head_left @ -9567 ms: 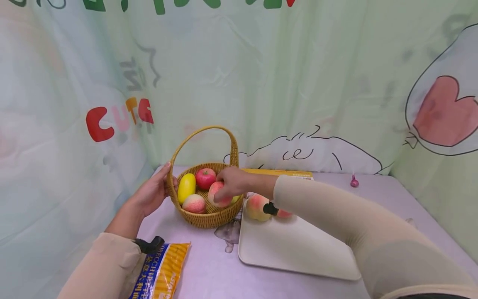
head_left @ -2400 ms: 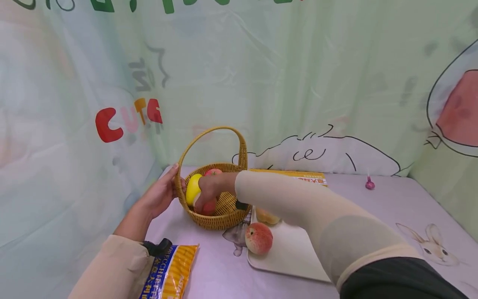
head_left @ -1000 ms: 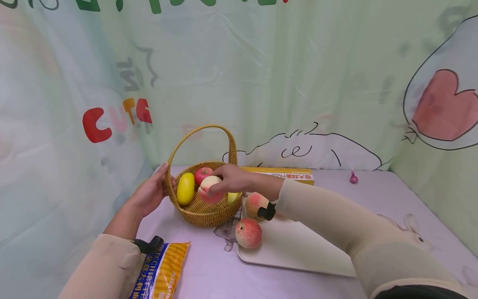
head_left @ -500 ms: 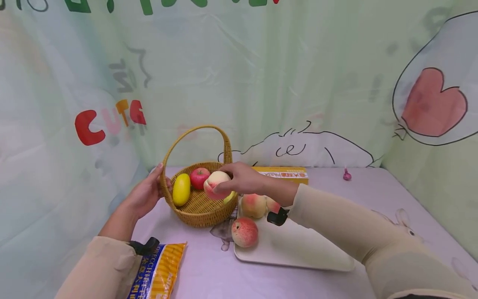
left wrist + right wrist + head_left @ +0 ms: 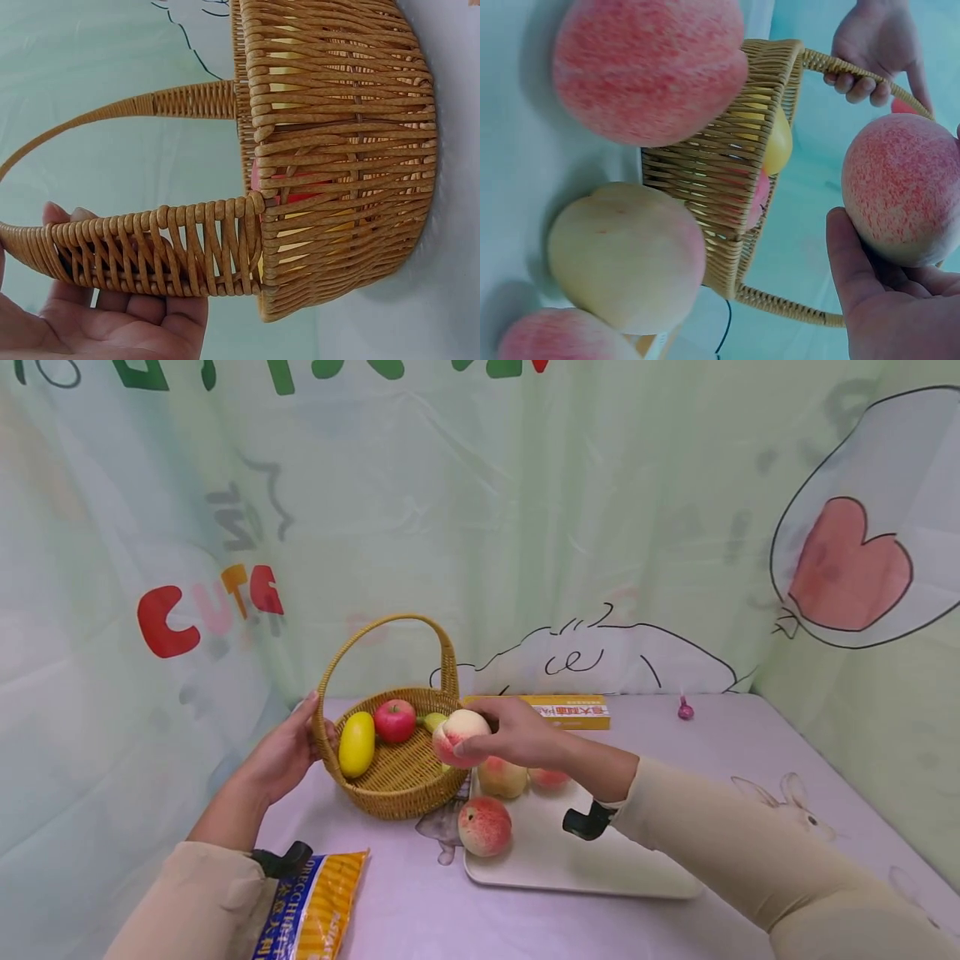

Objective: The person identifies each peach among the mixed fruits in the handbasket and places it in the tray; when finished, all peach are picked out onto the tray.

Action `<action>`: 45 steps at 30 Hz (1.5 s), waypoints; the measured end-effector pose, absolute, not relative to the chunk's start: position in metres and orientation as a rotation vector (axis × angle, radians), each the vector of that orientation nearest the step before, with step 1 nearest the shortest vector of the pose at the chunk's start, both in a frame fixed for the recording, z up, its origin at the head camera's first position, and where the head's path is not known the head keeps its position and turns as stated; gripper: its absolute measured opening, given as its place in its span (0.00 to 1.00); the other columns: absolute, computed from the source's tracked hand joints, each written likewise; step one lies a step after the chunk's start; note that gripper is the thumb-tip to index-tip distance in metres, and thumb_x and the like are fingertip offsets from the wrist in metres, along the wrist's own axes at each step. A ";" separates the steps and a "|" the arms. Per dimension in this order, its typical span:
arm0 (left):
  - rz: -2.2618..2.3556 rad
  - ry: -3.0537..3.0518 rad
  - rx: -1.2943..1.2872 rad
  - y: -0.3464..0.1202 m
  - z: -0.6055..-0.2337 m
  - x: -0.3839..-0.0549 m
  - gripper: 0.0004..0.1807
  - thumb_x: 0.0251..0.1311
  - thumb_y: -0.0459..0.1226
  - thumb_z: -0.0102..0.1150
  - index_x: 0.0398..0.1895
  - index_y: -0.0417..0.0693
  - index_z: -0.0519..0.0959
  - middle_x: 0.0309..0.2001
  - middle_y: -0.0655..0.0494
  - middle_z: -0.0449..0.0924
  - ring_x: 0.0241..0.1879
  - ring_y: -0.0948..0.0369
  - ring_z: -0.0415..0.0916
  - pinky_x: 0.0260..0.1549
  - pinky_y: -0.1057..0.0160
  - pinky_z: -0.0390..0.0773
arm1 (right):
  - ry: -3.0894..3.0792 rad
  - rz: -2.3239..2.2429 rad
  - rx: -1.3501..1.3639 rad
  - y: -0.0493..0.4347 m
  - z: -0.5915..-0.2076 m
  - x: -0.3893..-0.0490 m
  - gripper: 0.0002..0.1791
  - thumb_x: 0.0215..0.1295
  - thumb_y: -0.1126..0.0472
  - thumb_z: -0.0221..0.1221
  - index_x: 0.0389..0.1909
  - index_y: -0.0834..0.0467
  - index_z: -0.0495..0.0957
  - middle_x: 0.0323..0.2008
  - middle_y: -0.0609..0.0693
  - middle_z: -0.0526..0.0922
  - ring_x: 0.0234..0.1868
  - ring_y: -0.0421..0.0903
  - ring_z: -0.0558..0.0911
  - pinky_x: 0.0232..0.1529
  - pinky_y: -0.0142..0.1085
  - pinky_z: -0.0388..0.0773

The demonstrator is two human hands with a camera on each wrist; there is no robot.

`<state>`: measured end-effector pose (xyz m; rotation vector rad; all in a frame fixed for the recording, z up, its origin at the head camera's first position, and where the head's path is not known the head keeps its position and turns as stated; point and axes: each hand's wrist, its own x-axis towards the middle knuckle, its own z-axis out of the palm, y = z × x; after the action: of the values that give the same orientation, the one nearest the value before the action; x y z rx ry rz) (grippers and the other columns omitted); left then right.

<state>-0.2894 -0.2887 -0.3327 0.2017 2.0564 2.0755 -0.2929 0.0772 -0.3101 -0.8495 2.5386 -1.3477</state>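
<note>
My left hand (image 5: 281, 756) grips the side of the handle of a wicker basket (image 5: 405, 802), its fingers curled behind the weave in the left wrist view. In my right hand (image 5: 528, 735) a pink-and-cream peach (image 5: 459, 739) is held between thumb and fingers, raised over the basket's right rim beside the tray (image 5: 592, 868). Inside the basket lie a yellow oval fruit (image 5: 357, 745), a red apple (image 5: 395, 721) and a yellow-green fruit (image 5: 433, 721), partly hidden by the held peach. Three peaches sit on the tray: one in front (image 5: 485, 827), two behind it.
A blue-and-orange pasta bag (image 5: 315, 902) lies at the front left, partly under the left forearm. Behind the tray is a yellow pasta box (image 5: 573, 712). A small purple onion-like item (image 5: 686, 710) is at the back right. Printed curtains stand behind and at the sides.
One peach went from the basket to the tray's front left corner. Another was then picked up from the basket, raised and carried right. My left hand stays on the handle.
</note>
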 end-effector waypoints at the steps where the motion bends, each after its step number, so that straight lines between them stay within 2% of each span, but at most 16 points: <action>1: 2.072 2.055 0.204 -0.289 -0.333 -0.289 0.27 0.76 0.65 0.40 0.45 0.51 0.69 0.35 0.62 0.76 0.44 0.59 0.71 0.54 0.61 0.67 | 2.540 -1.366 -0.838 0.080 -0.312 -0.292 0.25 0.60 0.54 0.71 0.58 0.55 0.81 0.42 0.48 0.86 0.42 0.44 0.81 0.46 0.38 0.80; 8: 2.063 2.048 0.218 -0.289 -0.332 -0.289 0.28 0.76 0.65 0.40 0.44 0.49 0.70 0.35 0.61 0.77 0.43 0.59 0.72 0.54 0.61 0.69 | 2.519 -1.475 -0.783 0.099 -0.322 -0.280 0.27 0.60 0.57 0.71 0.61 0.59 0.80 0.44 0.51 0.87 0.43 0.45 0.83 0.47 0.39 0.81; 15: 2.063 2.049 0.219 -0.289 -0.333 -0.290 0.27 0.76 0.65 0.39 0.49 0.51 0.65 0.36 0.62 0.75 0.45 0.59 0.71 0.54 0.62 0.70 | 2.549 -1.487 -0.744 0.121 -0.339 -0.272 0.24 0.60 0.57 0.71 0.57 0.58 0.82 0.43 0.51 0.87 0.42 0.46 0.82 0.45 0.39 0.81; 22: 2.075 2.037 0.230 -0.290 -0.333 -0.288 0.28 0.77 0.64 0.39 0.40 0.51 0.74 0.35 0.61 0.77 0.43 0.59 0.72 0.53 0.62 0.70 | 2.607 -1.458 -0.663 0.137 -0.354 -0.263 0.25 0.59 0.56 0.72 0.57 0.59 0.82 0.43 0.51 0.86 0.41 0.46 0.81 0.43 0.40 0.81; 27: 2.079 2.031 0.228 -0.290 -0.332 -0.288 0.28 0.77 0.64 0.39 0.40 0.52 0.74 0.35 0.61 0.77 0.43 0.60 0.72 0.53 0.62 0.70 | 2.624 -1.408 -0.567 0.145 -0.363 -0.258 0.26 0.60 0.53 0.72 0.58 0.58 0.81 0.46 0.50 0.86 0.44 0.46 0.81 0.45 0.38 0.81; 31: 2.079 2.023 0.224 -0.290 -0.332 -0.287 0.27 0.77 0.64 0.39 0.41 0.52 0.73 0.35 0.62 0.77 0.42 0.60 0.72 0.53 0.62 0.70 | 2.645 -1.368 -0.548 0.149 -0.374 -0.253 0.26 0.58 0.54 0.73 0.56 0.59 0.81 0.44 0.49 0.85 0.43 0.46 0.80 0.44 0.38 0.80; 36: 2.069 2.042 0.211 -0.289 -0.332 -0.285 0.26 0.76 0.64 0.39 0.47 0.52 0.67 0.35 0.63 0.76 0.44 0.60 0.71 0.53 0.62 0.69 | 2.702 -1.296 -0.574 0.151 -0.387 -0.249 0.27 0.56 0.55 0.73 0.56 0.60 0.82 0.41 0.47 0.84 0.42 0.44 0.79 0.44 0.37 0.78; 41: 2.073 2.048 0.233 -0.289 -0.331 -0.284 0.27 0.78 0.63 0.38 0.44 0.50 0.71 0.35 0.62 0.77 0.42 0.60 0.72 0.52 0.62 0.70 | 2.738 -1.237 -0.515 0.151 -0.391 -0.245 0.26 0.55 0.52 0.74 0.52 0.58 0.82 0.38 0.46 0.83 0.40 0.43 0.78 0.43 0.36 0.77; 45: 2.071 2.044 0.228 -0.288 -0.330 -0.285 0.26 0.77 0.63 0.38 0.46 0.51 0.68 0.35 0.63 0.77 0.42 0.60 0.72 0.52 0.63 0.70 | 2.758 -1.199 -0.514 0.151 -0.392 -0.244 0.24 0.53 0.54 0.74 0.50 0.58 0.82 0.36 0.46 0.82 0.39 0.44 0.77 0.42 0.38 0.77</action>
<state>-0.2849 -0.2879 -0.3300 0.2279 2.0444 2.0714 -0.2437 0.1512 -0.3917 -0.5138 2.7582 -1.1987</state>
